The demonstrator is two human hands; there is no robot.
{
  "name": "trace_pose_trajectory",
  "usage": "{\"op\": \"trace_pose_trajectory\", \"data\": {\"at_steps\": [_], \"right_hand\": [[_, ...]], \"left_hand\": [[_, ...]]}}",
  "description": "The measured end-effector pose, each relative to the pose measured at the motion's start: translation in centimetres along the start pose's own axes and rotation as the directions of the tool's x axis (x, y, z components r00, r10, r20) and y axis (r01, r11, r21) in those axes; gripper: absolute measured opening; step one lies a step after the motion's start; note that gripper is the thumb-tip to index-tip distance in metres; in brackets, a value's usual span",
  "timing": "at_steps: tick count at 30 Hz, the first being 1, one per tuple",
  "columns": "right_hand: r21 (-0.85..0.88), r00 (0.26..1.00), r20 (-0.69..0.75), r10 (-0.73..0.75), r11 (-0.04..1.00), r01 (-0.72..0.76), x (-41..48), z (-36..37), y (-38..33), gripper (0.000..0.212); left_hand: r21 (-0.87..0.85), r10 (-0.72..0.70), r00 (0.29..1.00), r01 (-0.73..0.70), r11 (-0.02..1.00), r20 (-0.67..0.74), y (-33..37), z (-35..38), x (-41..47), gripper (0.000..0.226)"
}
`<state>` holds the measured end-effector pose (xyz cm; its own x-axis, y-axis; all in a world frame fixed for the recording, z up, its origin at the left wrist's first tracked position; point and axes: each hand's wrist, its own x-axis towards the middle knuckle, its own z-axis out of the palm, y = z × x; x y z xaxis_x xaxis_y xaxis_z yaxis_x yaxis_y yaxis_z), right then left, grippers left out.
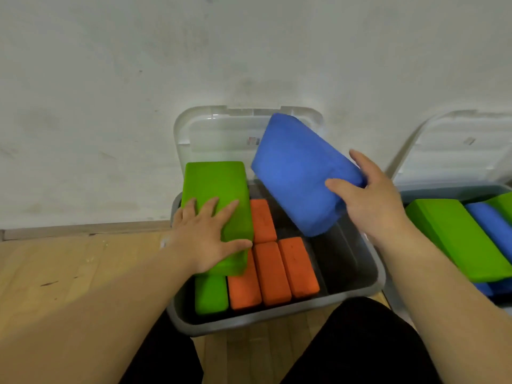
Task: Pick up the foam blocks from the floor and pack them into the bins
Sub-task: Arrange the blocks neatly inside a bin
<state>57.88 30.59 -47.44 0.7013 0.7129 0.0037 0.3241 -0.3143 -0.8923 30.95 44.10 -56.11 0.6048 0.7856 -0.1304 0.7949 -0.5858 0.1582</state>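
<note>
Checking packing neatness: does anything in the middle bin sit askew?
Yes. The big green block under the left hand lies atop the orange blocks in the grey bin, not slotted among them. The right hand holds the blue block tilted.

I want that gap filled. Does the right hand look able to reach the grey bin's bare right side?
Likely yes: the right hand holds the blue block above the bare right side of the grey bin; nothing lies between.
</note>
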Motion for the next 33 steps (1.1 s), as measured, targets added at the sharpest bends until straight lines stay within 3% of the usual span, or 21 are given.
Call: {"op": "trace_pose_trajectory", "data": {"at_steps": [3,9,21,25,28,33], "right_hand": [[-0.416,0.997,-0.041,-0.064,0.908,0.041,-0.6,-2.2,2.8,0.083],[-0.64,0.988,0.094,0.12,0.768,-0.032,-0.8,0.3,10.6,0.078],[-0.761,0.978,0.171,0.119,0.646,0.054,3.1,3.0,11.0,0.074],[-0.793,0.935,0.23,0.27,0.609,0.019,4.0,4.8,13.2,0.075],[-0.787,0.874,0.212,0.437,0.606,-0.112,2.4,7.0,16.1,0.075],[-0.771,0.831,0.212,0.514,0.61,-0.181,2.8,9.3,18.0,0.084]], "left_hand": [[0.147,-0.004,1.0,0.007,0.989,-0.021,1.3,1.1,-0.1,0.089],[0.212,0.004,0.999,0.007,0.977,-0.051,1.2,1.6,0.4,0.084],[0.233,0.003,0.998,0.01,0.972,-0.057,1.3,1.5,0.3,0.086],[0.241,0.003,0.998,0.01,0.97,-0.055,1.3,1.3,0.3,0.087],[0.25,0.007,0.998,0.009,0.968,-0.064,1.4,1.3,0.3,0.086],[0.246,0.015,0.997,0.004,0.969,-0.074,1.2,1.4,0.6,0.084]]}}
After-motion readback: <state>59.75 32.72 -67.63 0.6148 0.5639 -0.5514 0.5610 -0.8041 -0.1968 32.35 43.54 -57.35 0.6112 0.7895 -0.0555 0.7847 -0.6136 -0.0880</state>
